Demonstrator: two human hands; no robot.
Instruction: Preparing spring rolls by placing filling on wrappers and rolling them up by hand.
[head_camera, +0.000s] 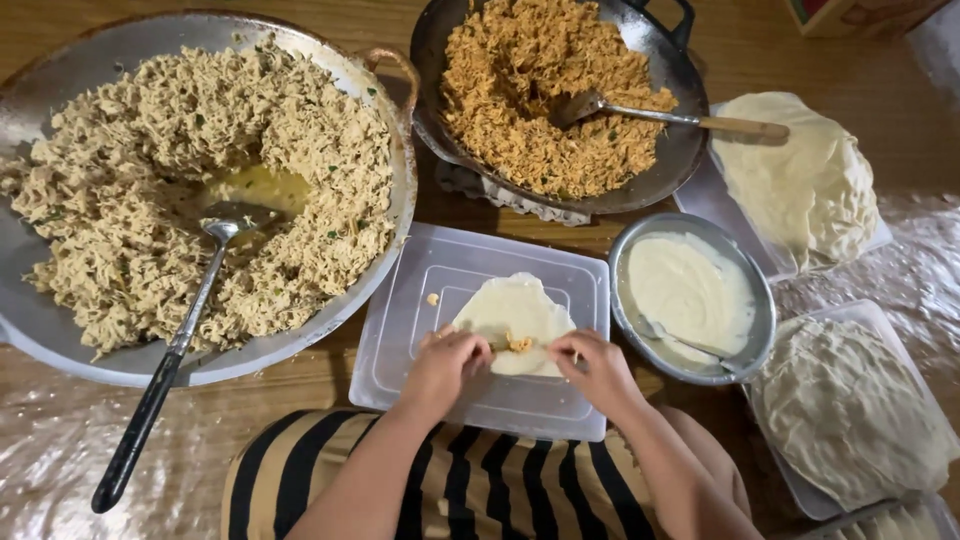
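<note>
Folding up the near edge of a thin round wrapper (515, 310), both hands work side by side. The left hand (445, 365) has its fingers curled and pinches the wrapper's near left edge. The right hand (597, 368) has its fingers curled too and pinches the near right edge. A small bit of orange filling (518, 344) sits on the wrapper between the two hands.

The wrapper lies flat on a clear plastic lid (400, 340), which rests on the wooden table (880, 80) right in front of the person.

To the left is a big silver pan (60, 330) full of pale shredded food, with a long spoon (170, 350) lying in it. At the top is a dark pan (655, 55) of orange shredded food, with a flat turner (640, 112) resting in it. Just to the right of the lid is a small metal bowl (765, 300) of white paste, and it has a spoon in it too. Further right are two piles of wrappers on trays, one higher up (800, 180) and one lower down (850, 410).

The person wears a cloth with black and yellow stripes (480, 480).
</note>
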